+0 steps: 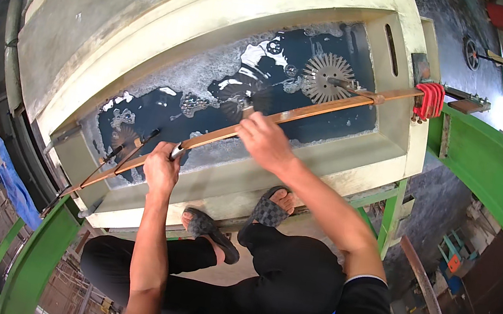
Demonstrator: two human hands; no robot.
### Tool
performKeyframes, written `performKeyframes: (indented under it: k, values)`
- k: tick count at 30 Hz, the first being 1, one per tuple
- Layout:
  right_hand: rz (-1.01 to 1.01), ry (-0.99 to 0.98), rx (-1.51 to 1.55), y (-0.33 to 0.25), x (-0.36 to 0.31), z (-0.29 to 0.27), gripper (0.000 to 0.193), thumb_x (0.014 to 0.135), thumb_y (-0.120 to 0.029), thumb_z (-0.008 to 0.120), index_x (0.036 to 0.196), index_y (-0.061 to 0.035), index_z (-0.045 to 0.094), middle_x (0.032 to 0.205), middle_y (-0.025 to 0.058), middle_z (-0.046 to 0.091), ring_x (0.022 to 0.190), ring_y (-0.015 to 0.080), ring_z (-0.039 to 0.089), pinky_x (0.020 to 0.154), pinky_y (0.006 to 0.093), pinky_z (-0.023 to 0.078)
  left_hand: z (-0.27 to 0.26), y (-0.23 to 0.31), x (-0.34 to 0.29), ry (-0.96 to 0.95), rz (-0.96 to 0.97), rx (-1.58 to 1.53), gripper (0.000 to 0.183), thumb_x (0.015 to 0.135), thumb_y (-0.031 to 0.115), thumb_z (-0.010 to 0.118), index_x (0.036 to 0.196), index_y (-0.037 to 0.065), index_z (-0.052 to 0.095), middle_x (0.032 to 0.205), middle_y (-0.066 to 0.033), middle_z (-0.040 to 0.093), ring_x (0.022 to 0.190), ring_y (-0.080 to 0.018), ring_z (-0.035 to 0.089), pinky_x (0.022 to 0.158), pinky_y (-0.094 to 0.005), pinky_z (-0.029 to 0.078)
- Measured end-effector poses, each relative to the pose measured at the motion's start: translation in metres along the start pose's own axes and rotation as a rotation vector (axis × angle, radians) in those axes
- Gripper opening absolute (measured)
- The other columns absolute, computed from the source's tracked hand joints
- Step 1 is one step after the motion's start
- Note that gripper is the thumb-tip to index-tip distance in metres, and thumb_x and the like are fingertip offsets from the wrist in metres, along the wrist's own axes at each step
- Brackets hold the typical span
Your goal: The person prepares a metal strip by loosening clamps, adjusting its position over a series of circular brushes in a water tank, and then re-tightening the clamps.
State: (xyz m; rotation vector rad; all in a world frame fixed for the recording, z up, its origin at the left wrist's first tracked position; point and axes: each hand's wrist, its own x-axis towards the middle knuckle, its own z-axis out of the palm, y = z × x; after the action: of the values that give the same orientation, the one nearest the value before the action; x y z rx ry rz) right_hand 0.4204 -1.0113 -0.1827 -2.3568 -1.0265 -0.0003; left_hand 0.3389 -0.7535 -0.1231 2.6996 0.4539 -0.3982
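A copper-coloured bar (222, 135) runs slantwise across a tank of dark, foamy liquid. My right hand (266, 141) is closed at the top of a metal rod (247, 106) beside the bar. Below that rod, a slotted round disc (259, 99) shows dimly in the liquid. My left hand (161, 171) is closed on a short silver-coloured metal piece (177, 150) at the bar; its lower part is hidden by the fingers. Farther right, a second slotted disc (327, 78) hangs half out of the liquid, and a third disc (123, 139) is at the left.
The pale tank wall (386, 160) surrounds the liquid. Red clamps (427, 102) grip the bar's right end. Green beams (494, 172) stand on both sides. My feet in checked sandals (272, 205) are at the tank's near edge. A curved brown pipe (428, 297) rises at the right.
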Motion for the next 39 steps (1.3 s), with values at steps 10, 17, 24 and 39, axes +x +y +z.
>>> performKeyframes:
  k: [10, 17, 24, 39]
  values:
    - [0.345, 0.136, -0.048, 0.024, -0.042, -0.077, 0.039, 0.081, -0.014, 0.072, 0.118, -0.0077, 0.061, 0.126, 0.0119, 0.058, 0.119, 0.0297, 0.054, 0.104, 0.0472, 0.040, -0.006, 0.084, 0.017, -0.152, 0.257, -0.306, 0.032, 0.078, 0.011, 0.079, 0.108, 0.004, 0.072, 0.092, -0.0121, 0.068, 0.078, -0.0300, 0.067, 0.071, -0.0355, 0.053]
    - [0.747, 0.362, -0.394, 0.096, -0.095, -0.121, 0.036, 0.092, -0.019, 0.064, 0.127, -0.0095, 0.062, 0.138, 0.0124, 0.056, 0.131, 0.0314, 0.049, 0.116, 0.0539, 0.025, 0.043, 0.143, 0.039, -0.204, 0.367, -0.080, 0.048, 0.078, 0.024, 0.080, 0.121, 0.009, 0.067, 0.094, -0.0065, 0.066, 0.079, -0.0292, 0.068, 0.069, -0.0398, 0.054]
    - [0.868, 0.345, -0.269, 0.126, -0.087, -0.135, 0.034, 0.088, -0.021, 0.071, 0.120, -0.0091, 0.069, 0.118, 0.0125, 0.063, 0.106, 0.0306, 0.063, 0.089, 0.0396, 0.050, 0.051, 0.140, 0.045, -0.155, 0.539, 0.064, 0.041, 0.074, 0.017, 0.077, 0.114, 0.011, 0.068, 0.089, -0.0047, 0.064, 0.077, -0.0280, 0.068, 0.066, -0.0403, 0.055]
    - [0.886, 0.202, -0.183, 0.138, -0.083, -0.150, 0.027, 0.085, -0.012, 0.074, 0.111, -0.0053, 0.073, 0.099, 0.0150, 0.071, 0.090, 0.0307, 0.069, 0.081, 0.0398, 0.052, 0.056, 0.137, 0.047, -0.205, 0.534, 0.082, 0.034, 0.072, 0.017, 0.075, 0.104, 0.012, 0.065, 0.086, -0.0049, 0.061, 0.082, -0.0264, 0.067, 0.067, -0.0405, 0.056]
